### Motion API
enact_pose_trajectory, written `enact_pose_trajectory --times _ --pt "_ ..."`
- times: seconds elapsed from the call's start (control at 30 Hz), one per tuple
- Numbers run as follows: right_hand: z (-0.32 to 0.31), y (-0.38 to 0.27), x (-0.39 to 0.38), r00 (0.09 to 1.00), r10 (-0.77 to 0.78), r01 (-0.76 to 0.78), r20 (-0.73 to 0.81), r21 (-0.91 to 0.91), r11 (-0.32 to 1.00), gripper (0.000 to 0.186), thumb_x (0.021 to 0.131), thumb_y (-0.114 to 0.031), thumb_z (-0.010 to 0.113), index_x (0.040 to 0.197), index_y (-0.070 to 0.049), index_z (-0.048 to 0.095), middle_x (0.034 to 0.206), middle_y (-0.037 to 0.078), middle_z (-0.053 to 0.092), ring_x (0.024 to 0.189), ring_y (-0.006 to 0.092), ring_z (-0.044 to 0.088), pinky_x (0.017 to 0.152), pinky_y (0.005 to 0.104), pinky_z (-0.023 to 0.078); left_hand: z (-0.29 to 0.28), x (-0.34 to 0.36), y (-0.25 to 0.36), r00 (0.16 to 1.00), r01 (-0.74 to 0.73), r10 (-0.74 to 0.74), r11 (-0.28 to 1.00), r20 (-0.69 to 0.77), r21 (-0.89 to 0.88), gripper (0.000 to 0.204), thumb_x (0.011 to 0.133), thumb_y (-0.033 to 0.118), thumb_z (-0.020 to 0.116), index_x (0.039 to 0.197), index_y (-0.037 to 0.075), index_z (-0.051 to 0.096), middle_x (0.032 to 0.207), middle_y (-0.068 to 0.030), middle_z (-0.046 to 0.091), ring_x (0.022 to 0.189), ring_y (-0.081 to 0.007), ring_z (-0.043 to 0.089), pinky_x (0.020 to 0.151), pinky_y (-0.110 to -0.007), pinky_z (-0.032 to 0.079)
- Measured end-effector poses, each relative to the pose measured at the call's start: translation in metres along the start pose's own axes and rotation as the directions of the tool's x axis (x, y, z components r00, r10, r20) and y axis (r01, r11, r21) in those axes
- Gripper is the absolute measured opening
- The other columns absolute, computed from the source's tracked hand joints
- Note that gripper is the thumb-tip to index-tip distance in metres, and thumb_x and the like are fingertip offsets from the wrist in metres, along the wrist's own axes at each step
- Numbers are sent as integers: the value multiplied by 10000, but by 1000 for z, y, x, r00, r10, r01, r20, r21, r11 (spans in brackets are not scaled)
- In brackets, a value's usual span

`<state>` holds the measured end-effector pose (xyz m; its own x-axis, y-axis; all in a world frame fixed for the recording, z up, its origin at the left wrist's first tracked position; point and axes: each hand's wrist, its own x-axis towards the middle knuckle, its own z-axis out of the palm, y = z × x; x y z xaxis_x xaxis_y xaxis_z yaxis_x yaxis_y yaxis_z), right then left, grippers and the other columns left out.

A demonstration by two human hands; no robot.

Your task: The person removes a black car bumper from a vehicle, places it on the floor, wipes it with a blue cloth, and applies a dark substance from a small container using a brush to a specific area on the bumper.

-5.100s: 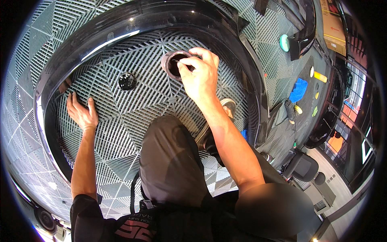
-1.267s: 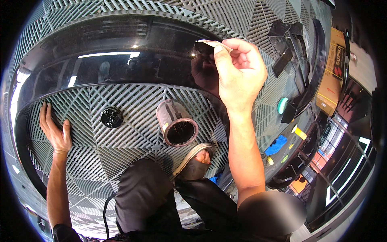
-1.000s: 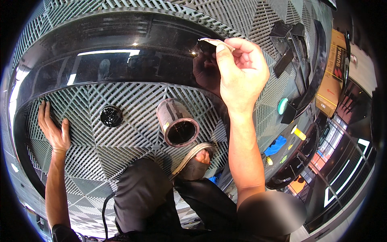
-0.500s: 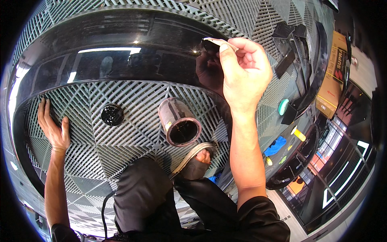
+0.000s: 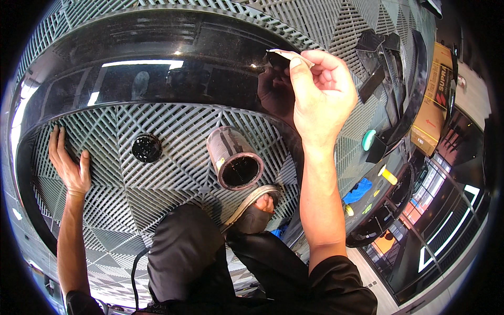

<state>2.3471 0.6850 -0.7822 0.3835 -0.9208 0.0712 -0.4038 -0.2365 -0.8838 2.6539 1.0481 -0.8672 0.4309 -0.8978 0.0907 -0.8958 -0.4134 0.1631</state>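
A large, curved, glossy black car body panel (image 5: 210, 58) arches across the far side and down the left. Above its right part my right hand (image 5: 323, 100) pinches a thin, whitish strip (image 5: 287, 54) between thumb and fingers. Film, tape or paper, I cannot tell which. The strip's tip is close to the panel's surface; whether it touches is unclear. My left hand (image 5: 71, 165) lies with its fingers stretched out on the grey slatted floor (image 5: 173, 126), just inside the panel's left curve, and holds nothing.
Inside the arch are an open brownish see-through container (image 5: 233, 152) and a round black glossy disc (image 5: 146, 149). My sandalled foot (image 5: 254, 210) is beside the container. At right lie black plastic parts (image 5: 386, 68), a green round pad (image 5: 369, 139), a blue cloth (image 5: 358, 191) and a cardboard box (image 5: 428, 126).
My right hand and the strip have shifted slightly to the right. My left hand stays where it was.
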Motion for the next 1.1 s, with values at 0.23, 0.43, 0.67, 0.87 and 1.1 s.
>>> enact_pose_trajectory --times 0.23,0.43,0.67,0.87,1.1 --pt "0 -2 0 1000 15 -15 -1 -11 1000 157 878 32 706 1020 36 638 865 53 665 757 78 618 682 199 521 0 0 0 1000 -5 5 1000 -6 -2 749 961 554 483 1462 4 393 1503 -217 379 1396 -386 330 1162 -505 223" --pt "-1 -1 0 1000 19 -19 1 13 1000 159 876 31 707 1019 37 638 873 58 669 761 82 623 690 205 527 1 0 -1 1000 -3 3 1000 -6 -12 749 960 553 488 1461 4 395 1501 -219 381 1395 -387 332 1162 -504 226" --pt "-2 0 0 1000 9 -9 -4 17 1000 160 876 28 709 1018 40 637 878 64 674 765 89 631 688 204 529 0 1 0 1000 -12 12 1000 -12 -16 738 962 537 492 1461 2 395 1498 -222 384 1391 -391 336 1162 -503 225" --pt "0 -1 0 1000 21 -21 -8 29 999 159 874 30 710 1016 39 638 875 67 677 755 93 637 682 207 530 0 0 0 1000 -6 6 1000 -8 -10 740 963 543 489 1461 4 396 1498 -220 385 1388 -392 339 1160 -505 229" --pt "0 -3 1 999 38 -38 -18 15 999 159 873 32 707 1017 39 639 861 62 677 751 88 637 672 202 526 0 1 0 1000 -4 4 1000 -17 -19 746 963 558 487 1458 6 401 1492 -218 394 1387 -388 343 1158 -502 232"
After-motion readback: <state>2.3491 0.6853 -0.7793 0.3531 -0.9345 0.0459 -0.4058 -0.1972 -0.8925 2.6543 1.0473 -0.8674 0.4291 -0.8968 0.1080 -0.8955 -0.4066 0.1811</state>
